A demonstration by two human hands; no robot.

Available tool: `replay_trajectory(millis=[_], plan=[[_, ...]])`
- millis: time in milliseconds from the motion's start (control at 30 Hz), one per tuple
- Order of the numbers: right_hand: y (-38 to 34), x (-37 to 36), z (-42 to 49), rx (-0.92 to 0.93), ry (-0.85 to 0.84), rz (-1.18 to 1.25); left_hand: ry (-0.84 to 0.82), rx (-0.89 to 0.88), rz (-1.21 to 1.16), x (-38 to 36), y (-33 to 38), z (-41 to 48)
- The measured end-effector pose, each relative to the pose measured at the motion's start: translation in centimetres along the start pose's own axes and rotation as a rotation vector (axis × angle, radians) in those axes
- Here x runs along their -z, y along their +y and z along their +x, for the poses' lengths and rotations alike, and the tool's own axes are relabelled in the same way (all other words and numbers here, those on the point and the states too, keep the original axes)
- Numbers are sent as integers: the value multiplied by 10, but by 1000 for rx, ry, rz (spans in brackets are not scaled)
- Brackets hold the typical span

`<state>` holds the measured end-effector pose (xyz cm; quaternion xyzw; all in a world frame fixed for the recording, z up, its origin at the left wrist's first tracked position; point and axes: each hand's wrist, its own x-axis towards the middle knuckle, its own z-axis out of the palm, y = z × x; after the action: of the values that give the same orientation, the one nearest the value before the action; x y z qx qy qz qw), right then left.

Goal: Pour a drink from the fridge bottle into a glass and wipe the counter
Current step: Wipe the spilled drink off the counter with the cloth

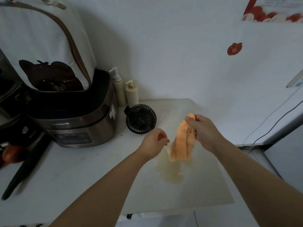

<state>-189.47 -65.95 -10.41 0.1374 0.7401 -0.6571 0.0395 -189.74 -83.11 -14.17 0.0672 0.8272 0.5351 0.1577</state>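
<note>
**Above the counter spill, an orange cloth hangs from the right hand**

On the white counter (82,169), near its right end, lies a pale yellowish spill (170,173), spread across a light mat (205,185) that covers this part of the surface. Directly over the puddle hangs the orange cloth (182,141), bunched lengthwise into long folds. Its lower end is close above the wet patch; whether it touches the liquid cannot be told.

The right hand (203,130) grips the cloth at its upper end, fingers curled round the gathered fabric, and a small tuft sticks out above the knuckles. The left hand (154,140) is just beside the cloth's lower left edge. Its fingers are loosely curled, thumb and fingertips drawn near each other, and nothing shows inside them. Whether the tips touch the fabric is not clear. Both forearms reach in from the bottom of the view.

Behind the hands a small black fan (141,118) stands on the counter. Left of it is a dark metallic rice cooker (77,118) with a white bag (44,46) resting on its lid. Two cream pump bottles (118,86) stand against the wall between the cooker and the fan. A long black knife (24,169) lies at the far left. To the right stands a white fridge (270,71) bearing a red sticker (234,49), with thin cables (270,122) running down its side.
</note>
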Motion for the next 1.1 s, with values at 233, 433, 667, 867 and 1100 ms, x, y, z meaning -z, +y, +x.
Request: replay_trajectory(millis=[233,433,667,867,1100], plan=[[-5,-10,-3,3,-47,36,-60,-23,-116,-12,8,-2],[-3,2,0,78,-2,-118,3,-7,-18,-2,5,3],[-5,16,-1,226,-63,-400,-5,-20,78,20,9,8],[-8,30,5,271,-88,-637,42,-52,349,40,6,15],[-11,36,29,328,74,-810,203,-185,538,53,23,38]])
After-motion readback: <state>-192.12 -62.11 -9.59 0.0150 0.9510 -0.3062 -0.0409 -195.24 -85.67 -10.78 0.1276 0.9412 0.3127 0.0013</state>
